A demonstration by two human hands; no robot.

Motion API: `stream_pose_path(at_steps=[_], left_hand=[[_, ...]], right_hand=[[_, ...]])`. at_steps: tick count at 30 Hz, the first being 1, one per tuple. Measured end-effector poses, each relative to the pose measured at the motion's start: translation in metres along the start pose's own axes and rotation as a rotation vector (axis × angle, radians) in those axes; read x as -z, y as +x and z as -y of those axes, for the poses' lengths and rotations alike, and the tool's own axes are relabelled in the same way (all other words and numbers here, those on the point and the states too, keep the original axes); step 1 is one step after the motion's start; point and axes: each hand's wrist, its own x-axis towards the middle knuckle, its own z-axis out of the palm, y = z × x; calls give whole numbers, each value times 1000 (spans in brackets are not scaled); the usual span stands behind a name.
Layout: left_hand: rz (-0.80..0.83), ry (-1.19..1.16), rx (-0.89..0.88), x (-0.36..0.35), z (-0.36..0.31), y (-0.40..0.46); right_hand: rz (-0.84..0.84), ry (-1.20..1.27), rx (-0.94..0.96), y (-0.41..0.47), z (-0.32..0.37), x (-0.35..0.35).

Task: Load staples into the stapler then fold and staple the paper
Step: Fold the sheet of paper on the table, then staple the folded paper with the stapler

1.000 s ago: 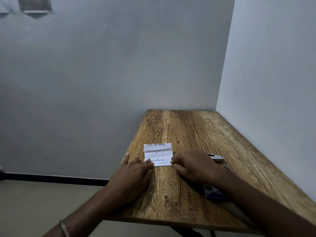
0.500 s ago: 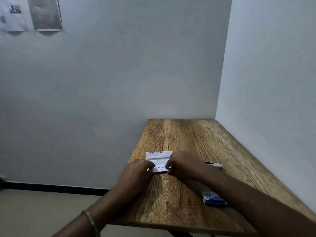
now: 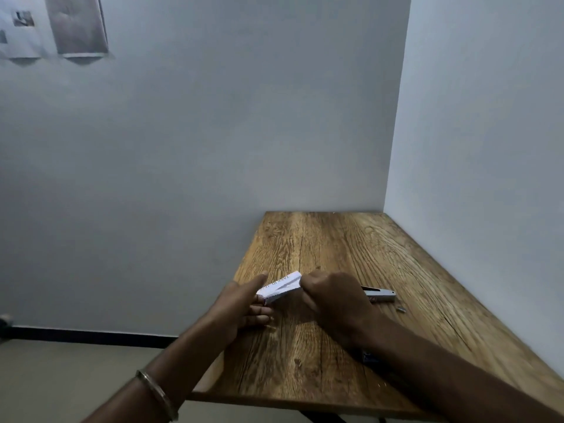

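Both hands [image 3: 332, 297] pinch folded paper [image 3: 279, 287] above table [image 3: 381, 254].

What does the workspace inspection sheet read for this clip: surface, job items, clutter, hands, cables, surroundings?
Surface: wooden table, set into a wall corner.
Job's things: folded paper, lifted off the table between both hands; stapler lying on the table behind the right hand; small staple piece beside it.
Clutter: blue box, mostly hidden under the right forearm.
Hands: left hand holds the paper's left end, index finger extended; right hand has a curled grip on its right end.
Cables: nothing seen.
Surroundings: grey walls; sheets pinned upper left; dark skirting along the floor.
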Motion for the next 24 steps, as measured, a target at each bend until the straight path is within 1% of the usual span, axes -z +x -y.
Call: stream_pose_path(at_steps=[3, 4, 7, 9, 11, 13, 15, 19, 21, 23, 24], left_hand=[[-110, -79, -38, -4, 4, 1], [-118, -98, -35, -4, 6, 2], [-17, -181, 102, -5, 9, 3], [83, -174, 176, -5, 7, 3], [187, -190, 196, -6, 5, 6], [246, -224, 175, -8, 5, 8], [233, -220, 161, -9, 6, 11], [118, -174, 128, -10, 10, 16], [85, -188, 115, -9, 11, 17], [76, -204, 116, -7, 11, 18], [69, -209, 117, -7, 10, 18]], right_hand=[[-75, -70, -30, -1, 0, 9], [-88, -82, -39, -2, -1, 11], [-143, -54, -49, -3, -5, 10], [-162, -39, -53, -5, -8, 8], [-161, -21, -44, -7, -7, 5], [-139, 7, -15, -10, -6, 3], [-117, 29, -5, -12, -5, 3], [-151, 113, -34, -16, -11, 4], [-121, 253, -117, -18, -22, 6], [-5, 402, -266, -22, -43, 9], [63, 407, -326, -25, -55, 10]])
